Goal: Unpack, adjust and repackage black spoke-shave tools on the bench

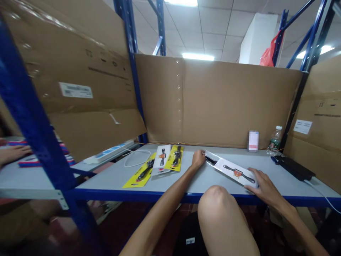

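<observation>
A long white package lies slantwise over the grey table. Its card is printed with a black two-handled tool that looks like a spokeshave, and clear plastic with a dark handle inside shows at its left end. My left hand is closed on that plastic end. At the other end, my right hand grips the package with the thumb at the near edge and fingers over the far side. Left of my left hand lie a yellow carded tool pack, a white printed pack and another yellow pack, partly overlapping.
Cardboard walls close off the back and sides. A water bottle, a phone-like upright object and a black device with a cable stand at the right. A power strip lies left; another person's hand is beyond the blue post.
</observation>
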Motion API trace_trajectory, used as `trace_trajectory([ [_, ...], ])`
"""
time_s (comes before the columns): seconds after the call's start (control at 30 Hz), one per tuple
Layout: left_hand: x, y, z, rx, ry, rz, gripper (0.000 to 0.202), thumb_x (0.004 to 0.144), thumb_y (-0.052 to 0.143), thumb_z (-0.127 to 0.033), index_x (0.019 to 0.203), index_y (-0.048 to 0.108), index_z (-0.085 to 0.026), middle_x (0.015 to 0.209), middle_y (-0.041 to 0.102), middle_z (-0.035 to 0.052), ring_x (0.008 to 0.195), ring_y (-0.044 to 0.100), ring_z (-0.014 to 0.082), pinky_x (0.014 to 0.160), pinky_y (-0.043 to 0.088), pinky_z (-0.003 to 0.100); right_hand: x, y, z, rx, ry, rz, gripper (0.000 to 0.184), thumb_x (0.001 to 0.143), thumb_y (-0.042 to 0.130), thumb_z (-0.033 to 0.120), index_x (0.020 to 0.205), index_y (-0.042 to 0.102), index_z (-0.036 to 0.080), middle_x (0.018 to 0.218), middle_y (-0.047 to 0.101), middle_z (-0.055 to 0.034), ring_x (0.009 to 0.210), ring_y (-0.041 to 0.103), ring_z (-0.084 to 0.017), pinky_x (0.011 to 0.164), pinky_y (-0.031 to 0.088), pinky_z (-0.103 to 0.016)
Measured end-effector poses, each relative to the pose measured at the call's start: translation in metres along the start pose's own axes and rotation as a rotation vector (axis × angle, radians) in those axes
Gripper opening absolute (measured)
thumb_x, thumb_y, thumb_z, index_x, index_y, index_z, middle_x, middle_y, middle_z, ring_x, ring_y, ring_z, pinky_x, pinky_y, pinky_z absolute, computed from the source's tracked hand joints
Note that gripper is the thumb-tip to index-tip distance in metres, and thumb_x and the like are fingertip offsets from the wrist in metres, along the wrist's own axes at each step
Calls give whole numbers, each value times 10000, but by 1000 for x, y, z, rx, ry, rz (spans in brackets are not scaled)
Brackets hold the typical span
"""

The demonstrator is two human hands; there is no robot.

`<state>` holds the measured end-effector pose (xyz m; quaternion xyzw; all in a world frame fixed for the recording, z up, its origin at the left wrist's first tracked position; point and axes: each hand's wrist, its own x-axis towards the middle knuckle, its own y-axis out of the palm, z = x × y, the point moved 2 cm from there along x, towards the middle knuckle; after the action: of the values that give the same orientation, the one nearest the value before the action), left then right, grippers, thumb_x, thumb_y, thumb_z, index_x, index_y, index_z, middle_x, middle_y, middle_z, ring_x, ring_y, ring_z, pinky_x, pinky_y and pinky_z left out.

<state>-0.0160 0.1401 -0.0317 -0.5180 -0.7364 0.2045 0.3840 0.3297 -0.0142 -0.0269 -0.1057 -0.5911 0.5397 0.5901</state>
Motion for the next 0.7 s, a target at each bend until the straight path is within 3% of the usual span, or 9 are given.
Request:
trace_trajectory([
  [0.07,0,0,0,7,-16,13,324,923,545,-163,1161,764,-183,1117,777,129,1069,708,237,911,503,300,-8,-16,-16,-26,83,-120,475,898,591,516,1263,643,216,1241,706,-139,1118,664,-314,970,521,-464],
  [0.13,0,0,1,12,-30,26,334,929,536,-168,1186,750,-174,1080,781,123,1042,711,229,910,500,292,-18,-34,-31,-63,204,-190,407,940,501,527,1077,712,207,1081,753,-131,959,700,-293,883,534,-427],
  [0.27,2,0,4,19,-46,52,351,951,505,-193,1215,735,-164,1091,773,129,1069,698,240,935,487,296,-33,-54,-37,-150,370,-7,486,972,419,561,763,709,233,772,750,-85,750,688,-261,735,494,-351],
  [0.33,3,0,5,38,-38,51,345,953,507,-207,1205,741,-174,1084,774,121,1074,694,242,937,484,294,-33,-52,-29,-168,415,75,500,970,419,588,768,722,245,750,749,-77,740,684,-258,695,464,-331],
  [0.47,0,-2,3,54,-40,44,336,951,515,-212,1195,743,-173,1060,775,116,1041,701,232,924,480,283,-25,-41,-19,-173,523,107,480,914,494,657,758,715,261,744,742,-66,707,666,-248,623,407,-315],
  [0.7,-5,-4,-5,-24,-50,35,293,950,508,-183,1099,760,-169,808,769,83,877,728,207,852,491,262,-20,-31,-46,-71,593,25,554,750,563,805,678,613,257,637,701,-45,605,617,-232,539,355,-304],
])
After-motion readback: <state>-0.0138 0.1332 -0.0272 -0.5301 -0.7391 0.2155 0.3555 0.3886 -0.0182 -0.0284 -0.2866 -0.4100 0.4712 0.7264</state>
